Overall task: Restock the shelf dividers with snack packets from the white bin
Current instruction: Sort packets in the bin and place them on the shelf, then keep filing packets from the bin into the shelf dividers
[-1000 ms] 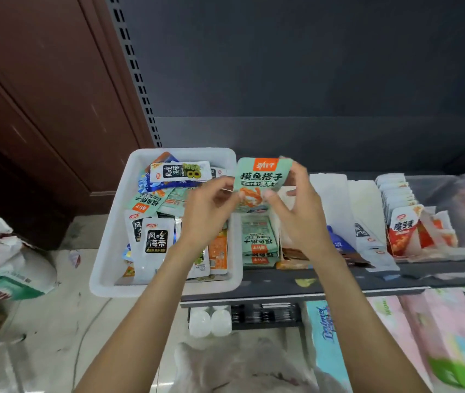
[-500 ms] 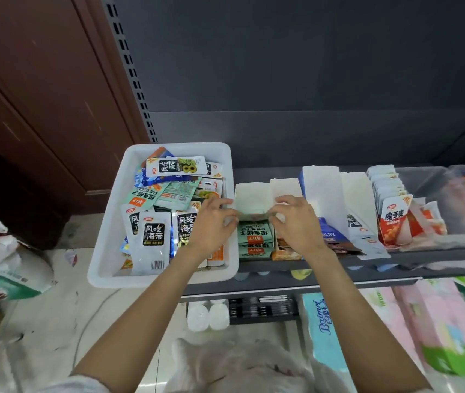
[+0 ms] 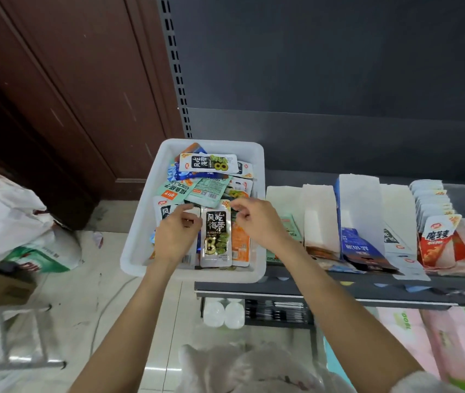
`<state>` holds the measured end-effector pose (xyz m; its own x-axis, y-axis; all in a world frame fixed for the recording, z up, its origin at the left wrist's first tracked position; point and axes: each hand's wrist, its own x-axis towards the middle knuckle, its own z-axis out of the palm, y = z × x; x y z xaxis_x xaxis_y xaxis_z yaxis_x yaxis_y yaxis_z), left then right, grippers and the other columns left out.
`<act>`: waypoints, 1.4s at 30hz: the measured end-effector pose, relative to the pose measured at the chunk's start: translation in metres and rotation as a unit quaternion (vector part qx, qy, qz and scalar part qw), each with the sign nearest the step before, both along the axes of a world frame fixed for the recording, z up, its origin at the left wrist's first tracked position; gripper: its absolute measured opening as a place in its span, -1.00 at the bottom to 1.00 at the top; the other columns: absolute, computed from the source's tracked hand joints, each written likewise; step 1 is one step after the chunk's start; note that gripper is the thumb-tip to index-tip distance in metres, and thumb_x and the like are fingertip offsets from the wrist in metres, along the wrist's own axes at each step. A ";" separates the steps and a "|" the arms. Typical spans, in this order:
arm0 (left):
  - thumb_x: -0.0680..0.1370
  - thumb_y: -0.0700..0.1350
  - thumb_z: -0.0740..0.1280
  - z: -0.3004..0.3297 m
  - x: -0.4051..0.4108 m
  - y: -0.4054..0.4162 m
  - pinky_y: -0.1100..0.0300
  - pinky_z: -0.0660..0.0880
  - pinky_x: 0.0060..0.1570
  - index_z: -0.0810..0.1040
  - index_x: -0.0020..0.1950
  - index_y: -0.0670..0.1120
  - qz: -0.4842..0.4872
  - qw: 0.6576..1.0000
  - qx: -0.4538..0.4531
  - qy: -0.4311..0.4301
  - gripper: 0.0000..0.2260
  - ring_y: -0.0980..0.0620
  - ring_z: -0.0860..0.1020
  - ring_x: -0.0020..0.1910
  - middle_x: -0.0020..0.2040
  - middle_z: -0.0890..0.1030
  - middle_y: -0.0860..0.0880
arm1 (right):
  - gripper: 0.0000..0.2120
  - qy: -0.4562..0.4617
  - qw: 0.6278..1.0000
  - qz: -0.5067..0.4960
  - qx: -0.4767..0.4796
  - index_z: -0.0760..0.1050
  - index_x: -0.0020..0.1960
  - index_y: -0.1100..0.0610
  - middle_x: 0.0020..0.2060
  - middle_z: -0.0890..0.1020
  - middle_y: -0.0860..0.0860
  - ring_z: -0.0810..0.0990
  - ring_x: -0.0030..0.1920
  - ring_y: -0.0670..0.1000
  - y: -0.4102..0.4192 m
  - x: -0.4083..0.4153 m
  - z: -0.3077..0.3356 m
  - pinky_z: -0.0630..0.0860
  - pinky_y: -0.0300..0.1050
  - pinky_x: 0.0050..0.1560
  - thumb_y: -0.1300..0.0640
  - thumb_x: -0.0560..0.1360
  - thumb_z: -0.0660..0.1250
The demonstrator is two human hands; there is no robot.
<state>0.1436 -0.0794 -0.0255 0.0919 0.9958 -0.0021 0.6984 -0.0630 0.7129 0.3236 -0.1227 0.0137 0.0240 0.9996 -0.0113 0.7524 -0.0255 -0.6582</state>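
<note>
**Snack packets: both hands over the white bin**

Snack packets (image 3: 210,191) lie piled loose in the white bin (image 3: 137,236), which sits at the left end of the dark shelf (image 3: 339,287), its front edge overhanging the shelf lip. My left hand (image 3: 176,236) is over the left half of the bin, fingers bent down onto a white seaweed packet (image 3: 164,212) with black lettering; whether the fingers actually pinch it I cannot tell. My right hand (image 3: 257,222) hangs above the right half of the bin, fingers loosely curled, thumb and forefinger apart, holding nothing. Between the two hands lies a second white seaweed packet (image 3: 216,236), face up, lengthwise, touched by neither hand. An orange packet (image 3: 240,245) lies just beside it, partly under my right wrist.

To the right of the bin, white shelf dividers (image 3: 360,205) stand upright in a row on the shelf. Green packets (image 3: 289,228) sit in the compartment nearest the bin, a blue packet (image 3: 359,248) further right, and red-and-white packets (image 3: 435,239) stand in a file beyond that. White plastic bags (image 3: 7,211) rest on the floor at left.
</note>
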 end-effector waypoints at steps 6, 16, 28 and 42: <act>0.53 -0.09 0.33 0.005 0.004 0.025 0.23 0.39 -0.04 0.37 0.36 -0.14 0.012 0.999 -0.035 0.003 -0.58 -0.04 0.58 0.06 0.18 0.58 -0.09 | -0.60 -0.071 0.990 -0.099 -0.075 0.32 0.32 0.14 0.20 0.44 0.13 0.48 0.15 0.09 0.061 -0.034 -0.033 0.38 -0.18 -0.04 0.10 0.53 0.31; 0.42 -0.11 0.45 -0.022 0.015 0.026 0.04 0.44 0.14 0.24 0.44 -0.14 -0.080 0.994 -0.048 0.053 -0.35 -0.14 0.47 0.18 0.25 0.46 -0.17 | -0.38 -0.058 0.990 -0.102 -0.082 0.27 0.40 0.08 0.26 0.32 0.14 0.51 0.14 0.13 0.055 -0.035 -0.043 0.45 -0.07 0.16 0.37 0.42 0.39; 0.47 -0.20 0.42 0.054 0.039 -0.023 0.18 0.55 -0.06 0.56 0.00 0.05 -0.168 0.938 -0.109 -0.283 -0.81 0.11 0.61 -0.07 -0.06 0.66 0.13 | -0.78 0.426 0.880 -0.207 -0.019 0.43 0.12 0.05 -0.07 0.65 -0.05 0.62 -0.07 -0.10 -0.031 0.026 0.047 0.57 -0.20 -0.10 0.30 0.54 0.22; 0.49 -0.19 0.35 0.069 0.257 -0.072 0.23 0.41 0.11 0.62 0.10 0.00 -0.422 0.846 0.279 -0.166 -0.78 0.09 0.54 0.06 0.06 0.62 0.07 | -0.89 0.025 0.857 -0.453 0.246 0.58 -0.13 0.04 -0.35 0.58 -0.11 0.47 -0.33 -0.21 -0.203 0.176 0.029 0.42 -0.22 -0.23 0.03 0.51 0.32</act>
